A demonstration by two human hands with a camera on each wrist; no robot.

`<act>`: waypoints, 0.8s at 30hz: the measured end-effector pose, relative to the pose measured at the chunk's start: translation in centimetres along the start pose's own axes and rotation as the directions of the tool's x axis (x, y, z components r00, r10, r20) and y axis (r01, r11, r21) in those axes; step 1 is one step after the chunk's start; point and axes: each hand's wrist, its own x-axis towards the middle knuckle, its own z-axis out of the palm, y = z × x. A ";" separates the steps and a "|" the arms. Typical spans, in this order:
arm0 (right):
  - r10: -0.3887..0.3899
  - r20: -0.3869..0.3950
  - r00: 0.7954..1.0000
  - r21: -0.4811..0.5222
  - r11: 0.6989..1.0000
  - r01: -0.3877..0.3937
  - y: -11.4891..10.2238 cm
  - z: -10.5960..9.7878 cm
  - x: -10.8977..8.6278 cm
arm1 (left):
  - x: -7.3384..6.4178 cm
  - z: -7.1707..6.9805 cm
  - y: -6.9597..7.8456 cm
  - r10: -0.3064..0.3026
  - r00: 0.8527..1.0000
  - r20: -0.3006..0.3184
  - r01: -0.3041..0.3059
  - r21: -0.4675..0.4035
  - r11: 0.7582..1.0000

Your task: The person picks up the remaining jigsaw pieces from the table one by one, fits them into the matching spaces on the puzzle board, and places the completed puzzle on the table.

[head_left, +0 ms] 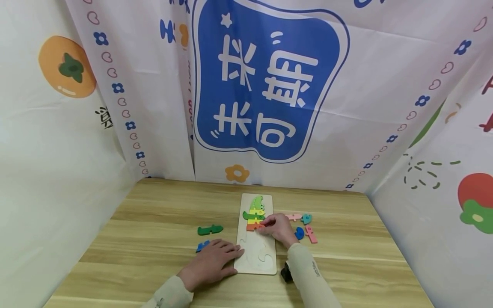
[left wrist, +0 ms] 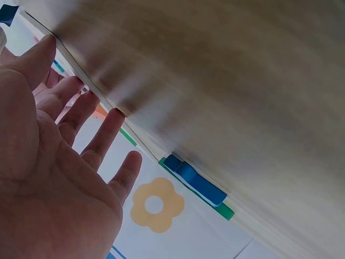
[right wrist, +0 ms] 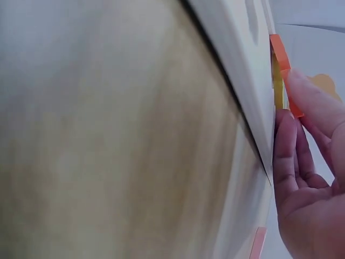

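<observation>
A pale wooden puzzle board [head_left: 250, 259] lies lengthwise on the table, its near half showing bare carved recesses. Its far half holds a light green crocodile head [head_left: 256, 202] with yellow and green pieces below it. My right hand [head_left: 280, 230] pinches an orange puzzle piece [head_left: 251, 227] between thumb and fingers, at the near end of that row. In the right wrist view, the orange piece [right wrist: 279, 51] stands tilted against a yellow edge. My left hand [head_left: 213, 261] rests flat at the board's left edge, its fingers [left wrist: 105, 135] spread and touching the side.
Left of the board lie a dark green piece [head_left: 210, 230] and a blue piece [head_left: 202, 246], the latter partly behind my left hand. Right of it are pink pieces [head_left: 311, 234], a teal piece [head_left: 306, 219] and a blue piece [head_left: 299, 233]. A black object [head_left: 286, 273] sits by my right sleeve.
</observation>
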 end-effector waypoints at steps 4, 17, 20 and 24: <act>-0.030 -0.004 1.000 -0.032 0.999 0.030 0.2 0.2 0.1 | -0.1 0.0 0.0 -0.001 1.000 0.003 0.001 -0.005 1.000; -0.037 -0.012 0.999 -0.063 0.997 0.036 -0.1 -0.1 0.3 | 0.1 -0.1 0.3 -0.004 1.000 -0.003 0.004 -0.006 1.000; -0.037 -0.009 0.999 -0.061 0.997 0.036 -0.2 -0.1 0.3 | 0.0 -0.2 0.3 -0.008 1.000 0.001 0.008 -0.003 1.000; -0.036 0.000 0.999 -0.053 0.998 0.036 -0.2 -0.1 0.2 | 0.0 -0.1 0.2 -0.005 1.000 0.002 0.005 0.004 1.000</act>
